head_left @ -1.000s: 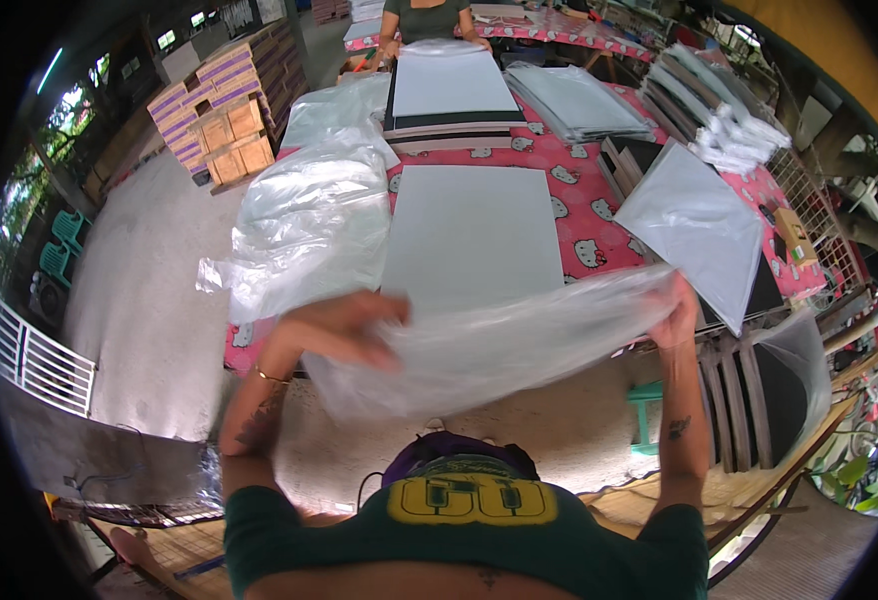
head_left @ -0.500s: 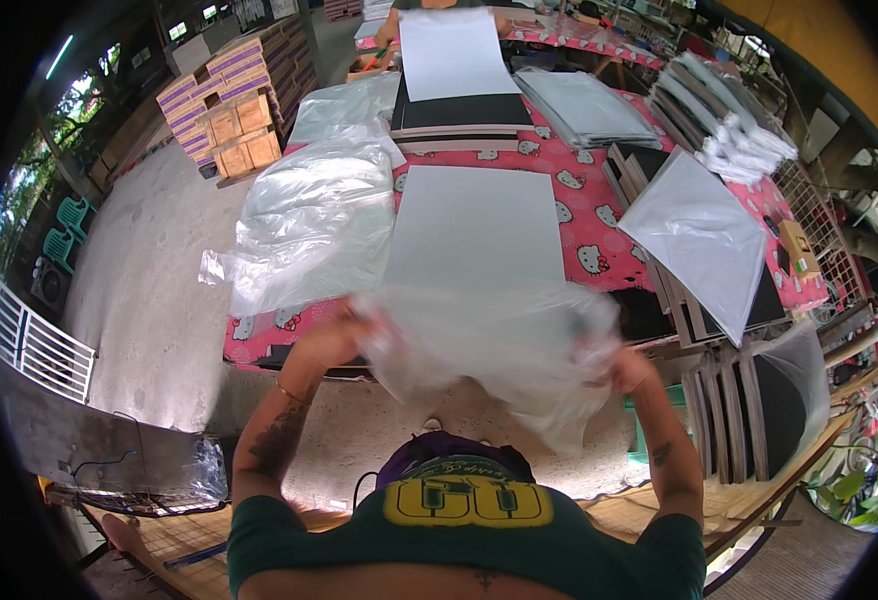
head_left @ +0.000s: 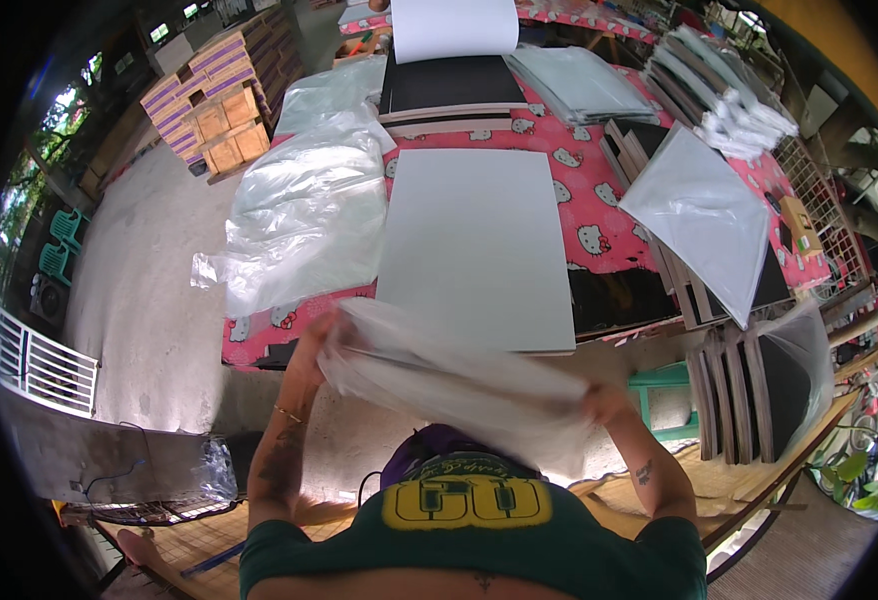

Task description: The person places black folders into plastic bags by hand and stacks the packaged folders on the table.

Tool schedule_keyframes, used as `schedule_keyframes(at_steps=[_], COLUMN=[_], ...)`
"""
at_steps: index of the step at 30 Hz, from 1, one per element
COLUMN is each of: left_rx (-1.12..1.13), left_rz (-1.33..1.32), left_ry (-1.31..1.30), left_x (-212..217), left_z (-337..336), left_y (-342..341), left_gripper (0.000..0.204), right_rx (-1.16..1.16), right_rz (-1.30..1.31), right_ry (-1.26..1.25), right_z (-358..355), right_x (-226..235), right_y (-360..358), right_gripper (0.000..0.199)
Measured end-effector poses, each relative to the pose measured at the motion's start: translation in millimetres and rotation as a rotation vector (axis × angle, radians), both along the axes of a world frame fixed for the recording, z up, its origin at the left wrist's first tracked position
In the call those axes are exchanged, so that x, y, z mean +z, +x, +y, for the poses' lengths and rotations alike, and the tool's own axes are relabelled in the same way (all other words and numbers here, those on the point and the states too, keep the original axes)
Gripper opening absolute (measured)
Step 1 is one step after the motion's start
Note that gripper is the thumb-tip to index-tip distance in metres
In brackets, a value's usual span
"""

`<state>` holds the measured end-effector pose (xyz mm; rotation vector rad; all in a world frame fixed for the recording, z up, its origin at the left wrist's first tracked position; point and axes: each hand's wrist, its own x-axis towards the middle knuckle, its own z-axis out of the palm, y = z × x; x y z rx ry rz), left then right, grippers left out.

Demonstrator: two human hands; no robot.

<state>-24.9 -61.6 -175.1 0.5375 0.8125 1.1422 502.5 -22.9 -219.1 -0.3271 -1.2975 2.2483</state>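
Both my hands hold a clear plastic bag (head_left: 459, 385) stretched between them just in front of my chest. My left hand (head_left: 317, 340) grips its left end beside the table's near edge. My right hand (head_left: 604, 405) grips the right end, lower and closer to me. A large grey-white flat panel (head_left: 479, 240) lies on the table with the pink patterned cloth (head_left: 609, 215), its near edge right behind the bag.
A heap of clear plastic bags (head_left: 304, 215) lies left of the panel. A bagged panel (head_left: 704, 215) leans at the right over stacked dark boards (head_left: 749, 385). A dark panel stack (head_left: 449, 85) lies at the far end. Stacked cartons (head_left: 219, 95) stand on the concrete floor at the left.
The bag, spread wide and high a second ago, has been drawn down and bunched closer between my hands. My right hand has dropped lower and nearer to me.
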Motion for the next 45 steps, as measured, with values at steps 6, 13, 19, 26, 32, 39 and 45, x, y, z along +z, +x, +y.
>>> schedule_keyframes(at_steps=[6,13,19,26,32,39,45], left_rx=[-0.361,-0.037,-0.102,0.433,0.221,0.081,0.590], left_rz=[0.111,0.305,0.240,1.118,1.547,0.964,0.677], left_ry=[0.138,0.045,-0.027,0.142,0.184,-0.038,0.346], left_x=[-42.5,2.7,-20.2,-72.0,-40.2,9.7,131.3], left_z=[-44.2,-25.7,-31.5,-8.8,-5.1,3.5,30.7], left_y=[-30.4,3.6,-2.1,86.8,91.8,51.3,-9.8], left_gripper=[0.030,0.033,0.036,0.032,0.047,0.028,0.037], right_rx=[-0.638,0.111,-0.137,-1.039,-1.126,-1.063,-0.849], right_rz=[-0.122,-0.169,-0.429,-1.188,-1.167,-0.753,0.485], right_ry=[-0.499,-0.277,-0.216,0.610,0.511,0.244,0.036], right_z=[-18.1,-37.1,-9.9,9.3,1.6,-0.2,4.3], right_x=[26.2,-11.6,48.2,-25.4,-1.9,63.9,216.4], right_y=[5.0,15.2,10.3,-38.2,-72.6,-57.3,-51.3], right_gripper=[0.036,0.041,0.050,0.052,0.061,0.043,0.065])
